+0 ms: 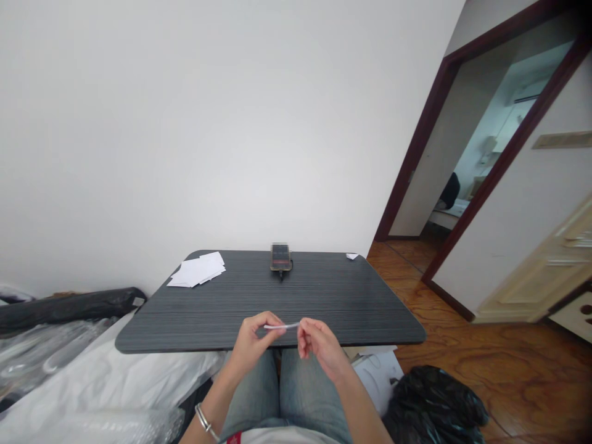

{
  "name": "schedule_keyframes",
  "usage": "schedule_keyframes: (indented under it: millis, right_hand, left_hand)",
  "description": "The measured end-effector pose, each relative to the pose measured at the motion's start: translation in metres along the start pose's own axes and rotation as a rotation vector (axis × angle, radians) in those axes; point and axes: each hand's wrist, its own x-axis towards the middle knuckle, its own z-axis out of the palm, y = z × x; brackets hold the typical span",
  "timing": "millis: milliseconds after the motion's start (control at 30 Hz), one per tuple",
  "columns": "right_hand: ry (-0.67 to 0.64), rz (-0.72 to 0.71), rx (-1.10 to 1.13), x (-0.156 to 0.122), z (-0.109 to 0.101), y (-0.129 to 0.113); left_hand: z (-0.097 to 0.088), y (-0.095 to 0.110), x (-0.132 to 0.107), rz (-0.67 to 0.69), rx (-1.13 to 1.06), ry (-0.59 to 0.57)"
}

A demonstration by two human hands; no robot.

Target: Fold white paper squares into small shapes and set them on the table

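Note:
A narrow strip of white paper point(281, 326) stretches between my left hand point(253, 345) and my right hand point(321, 348), each pinching one end with finger and thumb. Both hands hover just above the front edge of a dark grey striped table point(300, 296). Loose white paper slips point(197, 271) lie in a rough pile at the table's far left. A smartphone point(280, 257) with a black cable sits at the far edge, and a small paper scrap point(352, 256) lies at the far right corner.
Jeans-clad knees lie below the table's front edge. A black plastic bag point(432, 407) and a white sheet point(377, 376) sit to the right of them. Bubble wrap point(78, 382) and a black roll point(65, 308) lie left. A white wall stands behind the table; a doorway and wooden floor are right.

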Motion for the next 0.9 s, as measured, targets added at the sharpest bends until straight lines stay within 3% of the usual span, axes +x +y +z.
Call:
schedule_keyframes:
  millis: [67,200,433,667,900]
  right_hand:
    - [0.044,-0.082,-0.015,0.001,0.001,-0.001]
    - [0.121,-0.173,-0.08,0.008,0.002,0.003]
    - [0.164,-0.2,-0.167,0.012,0.005,0.011]
    - [0.148,-0.177,-0.281,0.006,0.005,0.009]
    - [0.038,-0.021,-0.033,0.007,0.005,0.008]
  left_hand:
    - [0.005,-0.002,0.0,-0.115,-0.096,0.112]
    - [0.012,0.001,0.0,-0.269,-0.275,0.164]
    - [0.016,0.008,-0.001,-0.322,-0.362,0.121]
    - [0.012,-0.004,0.0,-0.392,-0.391,0.036]
    - [0.006,-0.01,0.003,-0.374,-0.312,0.073]
